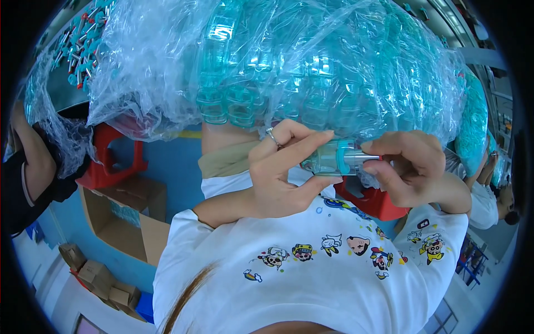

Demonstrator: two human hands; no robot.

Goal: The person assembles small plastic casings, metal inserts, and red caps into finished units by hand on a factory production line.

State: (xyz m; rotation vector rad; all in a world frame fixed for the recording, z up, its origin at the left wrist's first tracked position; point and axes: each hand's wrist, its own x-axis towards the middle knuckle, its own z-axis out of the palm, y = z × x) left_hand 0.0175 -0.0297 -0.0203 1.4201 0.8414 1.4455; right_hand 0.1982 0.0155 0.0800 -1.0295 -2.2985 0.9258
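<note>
Wispy hair (189,296), translucent teal container (327,158)

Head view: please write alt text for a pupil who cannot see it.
A person's left hand grips a clear teal container while their right hand holds a silver, red-tipped part at its end. Beyond lie teal containers under clear plastic.

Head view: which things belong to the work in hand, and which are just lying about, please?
Apparently in the job:
clear teal container, in the left hand
silver rod, in the right hand
wrapped teal pieces

Apparently just lying about:
open cardboard box
red stool, left
smaller cardboard boxes, lower left
</note>
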